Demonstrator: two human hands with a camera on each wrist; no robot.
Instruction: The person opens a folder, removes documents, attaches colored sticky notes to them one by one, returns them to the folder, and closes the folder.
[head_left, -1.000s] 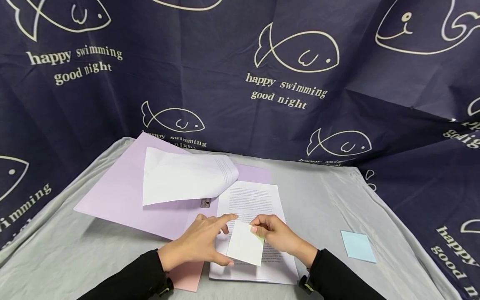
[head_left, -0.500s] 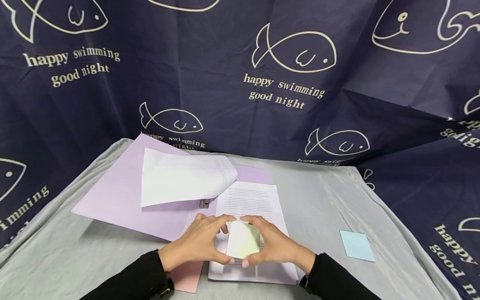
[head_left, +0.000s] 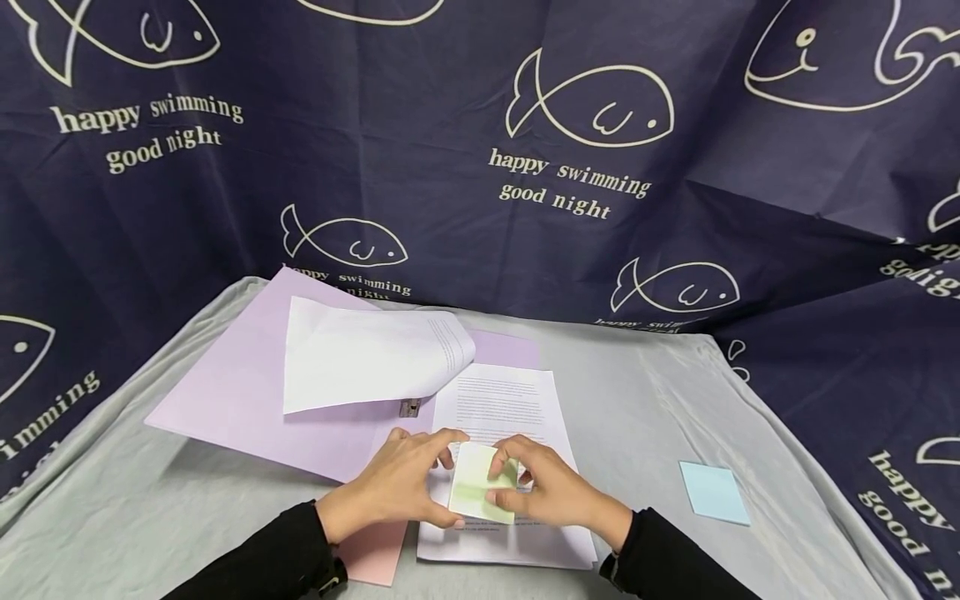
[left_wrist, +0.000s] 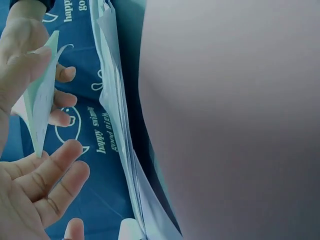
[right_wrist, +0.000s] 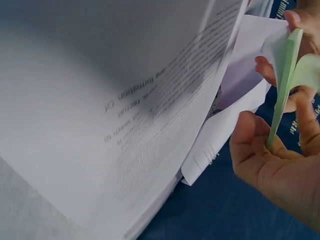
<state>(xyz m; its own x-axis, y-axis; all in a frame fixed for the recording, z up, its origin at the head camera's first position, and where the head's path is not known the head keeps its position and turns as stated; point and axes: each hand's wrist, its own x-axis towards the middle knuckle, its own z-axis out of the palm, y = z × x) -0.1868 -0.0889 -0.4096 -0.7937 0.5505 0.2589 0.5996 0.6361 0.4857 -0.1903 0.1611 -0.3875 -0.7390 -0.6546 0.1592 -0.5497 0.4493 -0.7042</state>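
A pale green sticky note pad (head_left: 471,493) is held between the two hands above a printed stack of paper (head_left: 501,402). My left hand (head_left: 393,479) holds its left side, thumb at the lower corner and fingers at the upper one. On the right side, my right hand (head_left: 558,487) grips the pad, with thumb and index finger over its face. The right wrist view has the pad (right_wrist: 286,85) edge-on, a top sheet (right_wrist: 306,72) curling away from it. Whether the right fingers pinch only that sheet is hard to tell.
An opened lilac folder (head_left: 225,383) lies at left, with a folded-over white sheet (head_left: 367,354) and a metal clip (head_left: 409,407). A pink piece (head_left: 375,557) shows beneath the left wrist. Right of the stack lies a light blue sticky note pad (head_left: 715,493) on grey cloth (head_left: 637,417).
The right hand first pinched a lifted pale sheet, then spread along the pad's right side. Now its thumb and index finger have come in over the pad's face. The left hand kept its hold.
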